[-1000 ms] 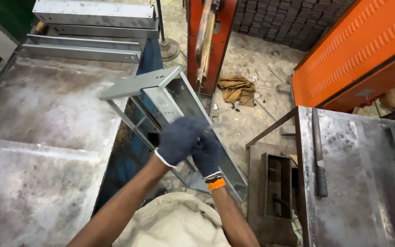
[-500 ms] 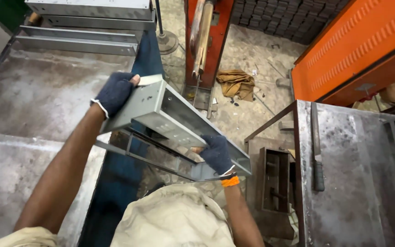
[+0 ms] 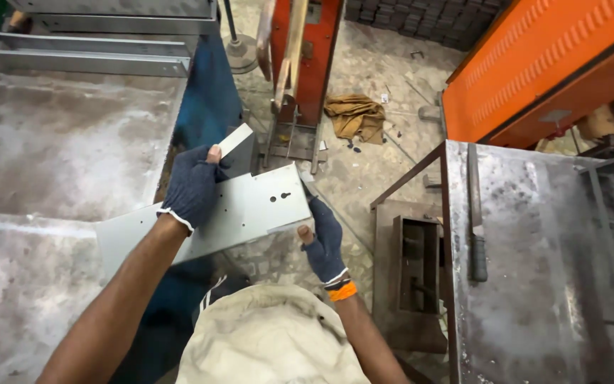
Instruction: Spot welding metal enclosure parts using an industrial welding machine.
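Panel [image 3: 250, 210], grey bent sheet metal, hangs in the air between table [image 3: 58, 142] and bench [image 3: 534, 235], not set down. Left hand [image 3: 192, 186] clamps its top edge; right hand [image 3: 323, 242] pinches its lower corner.

- Worn steel surface [image 3: 58, 149] on the left, a second steel surface [image 3: 534, 270] on the right.
- Rough stone floor [image 3: 378, 92] between them, with a brown rag [image 3: 354, 116] lying on it.
- Orange machine [image 3: 534, 64] at the upper right.
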